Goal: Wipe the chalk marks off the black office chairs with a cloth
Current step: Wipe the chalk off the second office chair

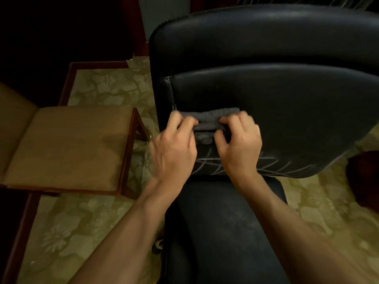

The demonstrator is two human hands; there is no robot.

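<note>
A black office chair (276, 95) fills the middle and right of the head view, its backrest facing me and its seat below. A grey cloth (207, 119) lies folded against the backrest's lower left. My left hand (174, 148) grips the cloth's left end and my right hand (239, 140) grips its right end, fingers curled over it. Pale chalk lines (272, 162) criss-cross the bottom edge of the backrest, just below and right of my hands.
A wooden chair with a tan cushion (75, 148) stands close on the left. Patterned beige floor (106, 91) lies around both chairs, edged by a dark red wooden border. A dark round object (365, 177) sits at the right edge.
</note>
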